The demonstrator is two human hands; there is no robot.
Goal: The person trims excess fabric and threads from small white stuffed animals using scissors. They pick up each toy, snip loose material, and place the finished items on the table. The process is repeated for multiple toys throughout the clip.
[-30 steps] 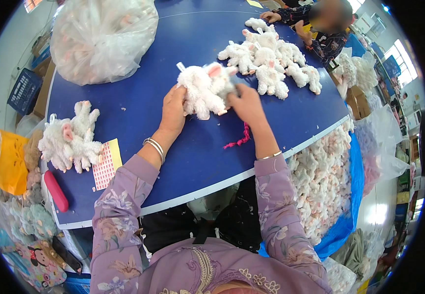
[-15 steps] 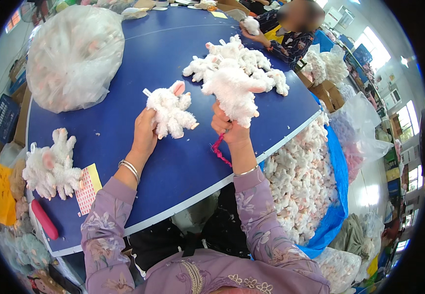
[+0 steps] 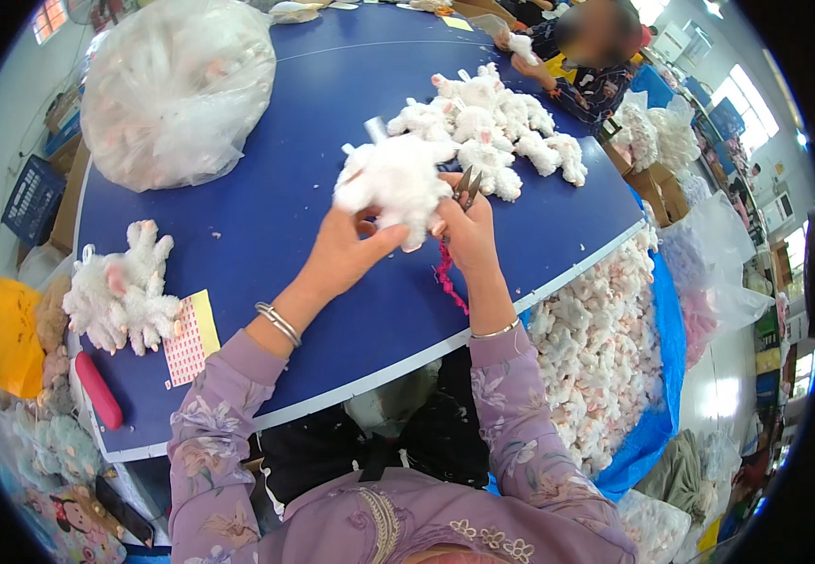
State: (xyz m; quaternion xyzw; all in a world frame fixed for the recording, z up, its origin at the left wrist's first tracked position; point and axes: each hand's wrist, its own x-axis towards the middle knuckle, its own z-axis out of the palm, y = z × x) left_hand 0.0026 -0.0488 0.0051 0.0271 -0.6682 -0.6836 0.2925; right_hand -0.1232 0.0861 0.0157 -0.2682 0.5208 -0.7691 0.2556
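Observation:
A fluffy white plush toy [image 3: 390, 179], smeared by motion, is held over the blue table [image 3: 332, 320]. My left hand [image 3: 346, 249] grips its lower side, thumb across the front. Small dark-bladed thread snips [image 3: 466, 188] stick up from my right hand [image 3: 468, 230], which is closed round them; its fingertips are right by the toy's edge. A bright pink braided cord [image 3: 445, 277] dangles from that hand. Just beyond lies a pile of similar white plush toys [image 3: 487, 122].
On the left are another plush toy [image 3: 125, 291], a sticker sheet [image 3: 191, 343], a pink case [image 3: 97, 390] and a big stuffed plastic bag [image 3: 177, 94]. A blue-lined container [image 3: 605, 348] of white toys stands right of the table. A co-worker [image 3: 577, 66] sits at the far right.
My hands have come together. The right hand no longer holds a toy, and its snips now show. One toy is between my hands, and the pile's near side shows one more. The view has shifted slightly.

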